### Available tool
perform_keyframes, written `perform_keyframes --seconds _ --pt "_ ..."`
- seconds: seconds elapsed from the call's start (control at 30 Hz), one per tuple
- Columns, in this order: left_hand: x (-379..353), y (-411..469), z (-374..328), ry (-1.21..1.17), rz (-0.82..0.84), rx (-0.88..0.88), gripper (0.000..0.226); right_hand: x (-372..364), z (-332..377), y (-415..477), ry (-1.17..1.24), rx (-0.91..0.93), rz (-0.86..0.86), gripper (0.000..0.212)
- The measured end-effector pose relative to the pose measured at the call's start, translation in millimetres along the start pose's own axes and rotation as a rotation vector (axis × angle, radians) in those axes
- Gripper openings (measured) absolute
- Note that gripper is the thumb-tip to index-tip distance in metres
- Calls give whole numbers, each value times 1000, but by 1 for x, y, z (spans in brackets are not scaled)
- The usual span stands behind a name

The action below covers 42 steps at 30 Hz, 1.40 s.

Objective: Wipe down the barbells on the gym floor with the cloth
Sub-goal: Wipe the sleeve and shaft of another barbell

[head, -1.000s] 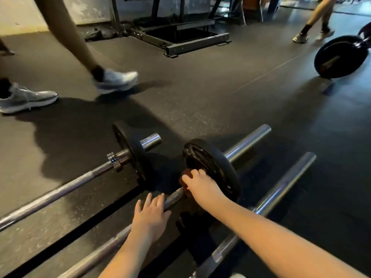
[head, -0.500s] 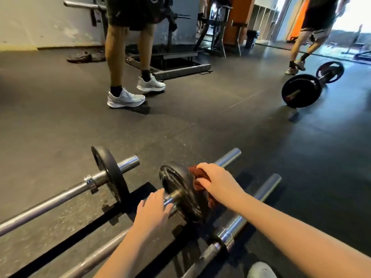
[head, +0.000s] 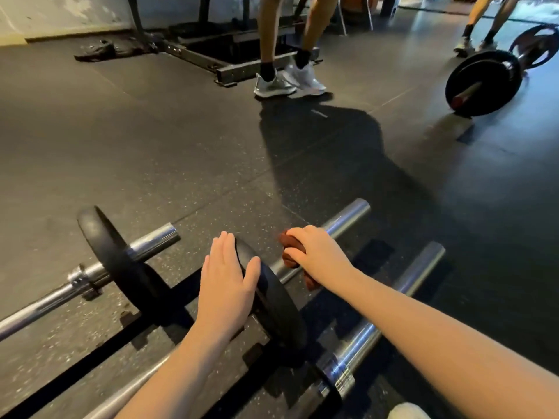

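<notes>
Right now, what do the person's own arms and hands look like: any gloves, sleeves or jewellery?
Both are bare. The left hand and the right hand wear no gloves, and no ring, watch or wristband shows. The left forearm and the right forearm are uncovered up to the picture's edge, so no sleeve is in view.

Rubber floor [head: 151,164], 3 barbells [head: 36,309] side by side

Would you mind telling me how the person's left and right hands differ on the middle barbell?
The left hand lies flat, fingers straight, on the black plate; the right hand is curled. The left hand holds nothing; the right hand grips the reddish cloth against the chrome sleeve. Both rest on the same barbell.
</notes>
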<state>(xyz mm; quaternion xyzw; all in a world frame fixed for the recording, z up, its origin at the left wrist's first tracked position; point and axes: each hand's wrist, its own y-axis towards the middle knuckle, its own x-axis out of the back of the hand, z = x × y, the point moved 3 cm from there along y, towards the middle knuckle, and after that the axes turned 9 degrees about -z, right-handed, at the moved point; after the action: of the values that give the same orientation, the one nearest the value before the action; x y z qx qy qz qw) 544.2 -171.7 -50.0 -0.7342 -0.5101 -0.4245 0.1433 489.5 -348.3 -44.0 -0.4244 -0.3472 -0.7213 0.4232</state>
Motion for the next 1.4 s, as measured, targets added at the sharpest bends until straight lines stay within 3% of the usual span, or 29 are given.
perform_keyframes --seconds 0.13,0.23,0.33,0.43,0.57,0.67,0.8,1.0,1.17,1.33,1.4 --pt "1 3 -3 72 83 0 67 -47 9 -12 9 167 134 41" --pt "5 6 -5 99 109 12 67 -55 -2 -7 7 232 142 29" --pt "6 5 -7 106 106 26 66 -53 -17 19 -111 216 109 26" --pt "5 5 -9 103 96 48 65 -60 -17 13 -81 193 28 30" --pt "7 4 -12 140 114 57 63 -63 -13 -19 67 264 122 44" --pt "9 4 -17 147 124 82 61 -61 -21 2 -6 300 143 38" --pt "10 11 -26 191 110 134 49 -64 -14 7 -62 171 25 33" --pt "6 6 -32 173 4 173 48 -59 -21 2 -94 278 130 38" --pt "2 8 -35 178 8 191 54 -60 -23 13 -73 127 -73 27" --pt "2 7 -31 151 -33 194 58 -63 -30 1 27 364 117 37" --pt "0 7 -33 138 -31 190 58 -59 -47 19 7 279 77 31"
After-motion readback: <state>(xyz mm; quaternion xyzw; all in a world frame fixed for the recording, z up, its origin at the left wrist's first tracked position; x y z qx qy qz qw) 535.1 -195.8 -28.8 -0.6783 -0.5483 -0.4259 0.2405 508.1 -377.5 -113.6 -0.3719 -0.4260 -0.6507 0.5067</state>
